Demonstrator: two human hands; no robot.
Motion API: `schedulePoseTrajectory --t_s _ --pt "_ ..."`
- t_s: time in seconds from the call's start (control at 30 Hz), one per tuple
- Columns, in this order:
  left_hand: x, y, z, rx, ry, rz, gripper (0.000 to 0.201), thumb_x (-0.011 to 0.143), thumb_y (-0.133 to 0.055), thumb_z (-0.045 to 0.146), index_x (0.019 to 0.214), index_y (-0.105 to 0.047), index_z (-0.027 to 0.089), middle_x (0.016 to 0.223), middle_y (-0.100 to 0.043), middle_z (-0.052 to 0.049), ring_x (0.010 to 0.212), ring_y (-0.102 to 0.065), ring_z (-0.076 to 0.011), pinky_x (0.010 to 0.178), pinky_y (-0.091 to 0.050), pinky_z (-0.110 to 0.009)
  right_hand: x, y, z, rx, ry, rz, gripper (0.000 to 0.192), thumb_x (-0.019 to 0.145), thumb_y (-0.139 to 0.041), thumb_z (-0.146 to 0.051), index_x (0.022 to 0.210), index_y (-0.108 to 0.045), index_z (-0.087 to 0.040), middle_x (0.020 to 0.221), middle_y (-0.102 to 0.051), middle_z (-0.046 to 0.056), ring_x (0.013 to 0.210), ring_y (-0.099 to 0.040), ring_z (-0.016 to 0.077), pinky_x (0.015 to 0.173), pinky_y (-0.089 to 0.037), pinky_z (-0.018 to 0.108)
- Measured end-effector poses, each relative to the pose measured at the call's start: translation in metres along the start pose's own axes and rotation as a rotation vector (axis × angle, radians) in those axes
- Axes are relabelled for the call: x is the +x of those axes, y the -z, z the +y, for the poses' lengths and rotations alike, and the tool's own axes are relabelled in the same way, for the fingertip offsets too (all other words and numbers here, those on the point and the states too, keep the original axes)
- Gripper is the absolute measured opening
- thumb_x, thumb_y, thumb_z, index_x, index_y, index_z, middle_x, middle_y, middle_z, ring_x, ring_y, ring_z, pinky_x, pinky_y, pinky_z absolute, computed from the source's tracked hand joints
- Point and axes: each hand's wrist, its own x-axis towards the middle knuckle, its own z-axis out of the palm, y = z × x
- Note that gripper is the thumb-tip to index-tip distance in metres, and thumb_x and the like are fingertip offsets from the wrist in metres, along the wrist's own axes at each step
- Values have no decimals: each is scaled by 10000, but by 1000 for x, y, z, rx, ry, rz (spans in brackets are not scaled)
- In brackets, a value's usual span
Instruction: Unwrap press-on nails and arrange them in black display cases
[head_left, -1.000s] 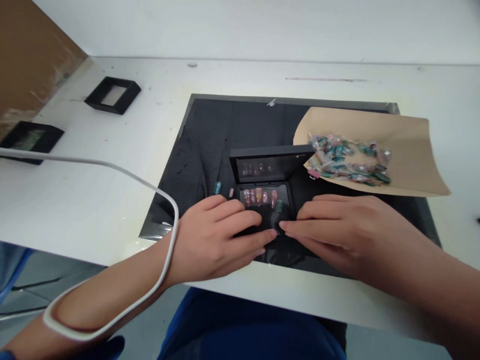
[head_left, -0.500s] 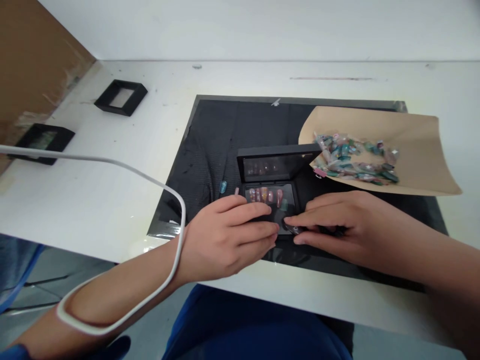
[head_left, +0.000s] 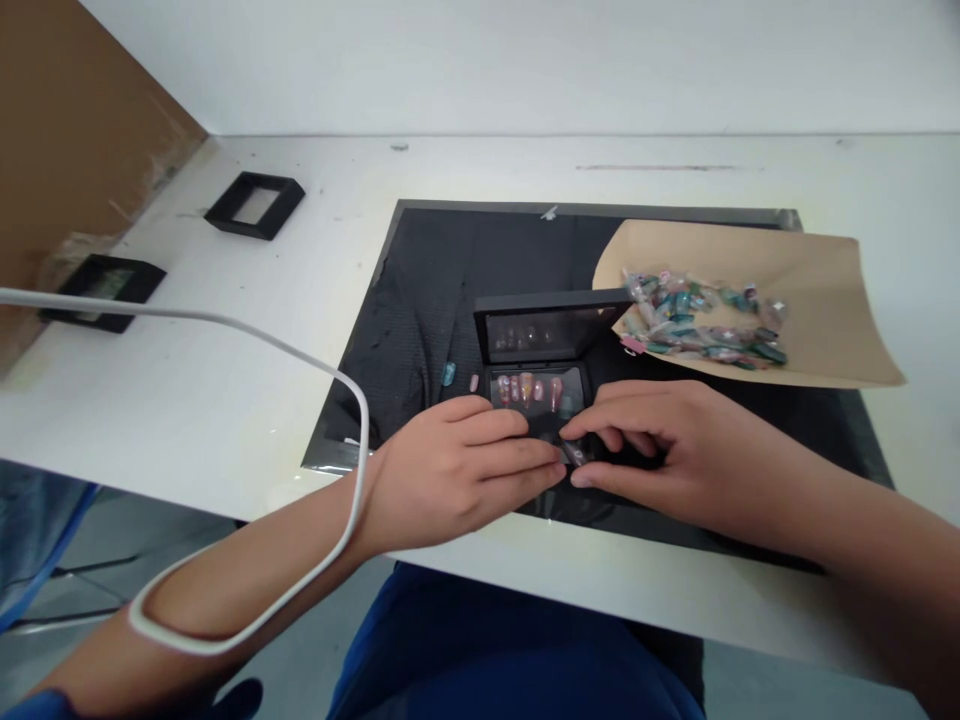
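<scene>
A black display case stands with its lid raised on a dark mat. In its base lies a row of pinkish press-on nails, with a pale green one to their right. My left hand covers the case's front left, its fingers curled over the base and their tips near the front middle. My right hand is at the front right corner, index finger and thumb on either side of a small dark piece with white marks. What that piece is, I cannot tell.
At the back right, a brown paper tray holds a heap of loose press-on nails. One blue nail and one pink nail lie left of the case. Two black frames sit far left. A white cable loops around my left forearm.
My right index finger and thumb have moved slightly left and spread a little along the case's front edge. The left fingertips have edged to the right. The view has shifted slightly.
</scene>
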Motion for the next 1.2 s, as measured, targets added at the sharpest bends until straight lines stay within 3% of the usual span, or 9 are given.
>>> schedulePoseTrajectory --t_s 0.13,0.3,0.53,0.8,1.03,1.2 --pt "-12 2 -3 -18 22 -11 279 1071 -424 168 1209 -667 177 1207 -763 16 1095 -701 -113 898 -519 -280 -2 -1 2 3 -12 -7 169 838 -779 -340 968 -751 -236 714 -603 -29 636 -560 113 571 -385 245" --pt "-29 -1 -13 -217 114 11 257 1025 -517 167 1238 -659 191 1219 -759 -9 1198 -673 -153 983 -519 -311 -4 -2 4 28 -48 -19 203 816 -805 -337 988 -736 -256 679 -587 -53 580 -526 95 539 -366 235" --pt "-21 7 -13 -226 132 5 198 988 -561 151 1134 -693 170 1140 -785 -18 1093 -717 -181 926 -575 -322 0 -3 0 63 -61 67 215 817 -805 -325 964 -677 -233 694 -520 -59 560 -473 84 495 -370 212" --pt "-23 6 -8 -66 280 92 213 895 -742 204 1107 -716 203 1019 -792 23 958 -711 -178 800 -562 -337 -7 -3 -9 204 64 187 228 889 -758 -308 1048 -602 -257 711 -462 -83 541 -435 51 472 -369 175" --pt "-21 6 -10 -56 397 118 167 867 -746 140 1025 -743 193 997 -768 -15 908 -684 -179 808 -591 -348 -1 -5 -15 52 137 331 196 882 -767 -275 1001 -619 -231 698 -476 -69 573 -456 64 528 -385 210" --pt "-16 7 -6 -99 447 171 158 852 -753 140 1006 -745 168 935 -760 -27 837 -675 -157 796 -586 -322 4 -6 -16 -12 104 433 179 877 -766 -284 989 -636 -233 695 -497 -62 567 -457 83 588 -420 251"
